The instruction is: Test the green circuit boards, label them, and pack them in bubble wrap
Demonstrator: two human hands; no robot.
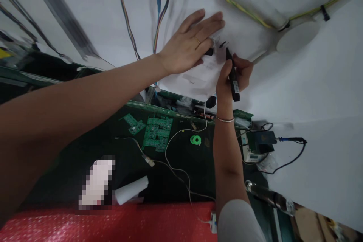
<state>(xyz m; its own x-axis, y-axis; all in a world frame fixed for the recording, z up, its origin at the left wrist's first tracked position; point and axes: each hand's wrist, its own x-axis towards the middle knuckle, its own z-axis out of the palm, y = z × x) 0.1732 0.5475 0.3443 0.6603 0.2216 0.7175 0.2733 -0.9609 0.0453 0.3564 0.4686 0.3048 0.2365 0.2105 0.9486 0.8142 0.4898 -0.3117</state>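
Observation:
My right hand (235, 73) is closed around a black marker (234, 81), its tip up against a white sheet of paper (195, 79) on the white wall panel. Short black marks (222, 44) show just above the tip. My left hand (193, 41) presses on the same surface, to the left of the marker, with its upper fingers stretched out. Under its bent lower fingers a small black piece sticks out, which looks like the marker cap (209, 51); part of it is hidden.
Cables (126, 15) hang at the upper left; a yellow-green wire (235, 3) runs above. On the dark bench lie green circuit boards (159, 133), a green tape roll (195, 140), a white cable (178, 132) and a paper roll (132, 190). A soldering iron (290, 140) stands right.

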